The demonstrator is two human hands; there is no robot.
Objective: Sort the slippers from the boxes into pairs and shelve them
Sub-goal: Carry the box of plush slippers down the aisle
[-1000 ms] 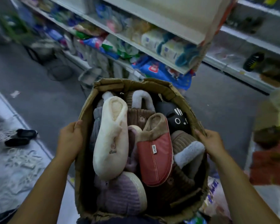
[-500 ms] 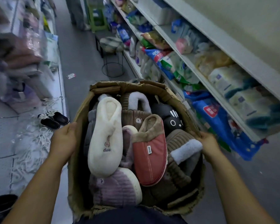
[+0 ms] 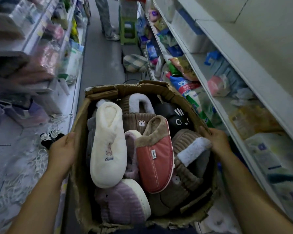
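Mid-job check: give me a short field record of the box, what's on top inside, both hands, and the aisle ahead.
box: cardboard box, open top, full of loose slippers
top layer: white slipper, red slipper, purple slipper, black slipper, brown slipper
left hand: holds the box's left wall
right hand: grips the right rim
aisle: stocked shelf on the right; person beside a green stool ahead
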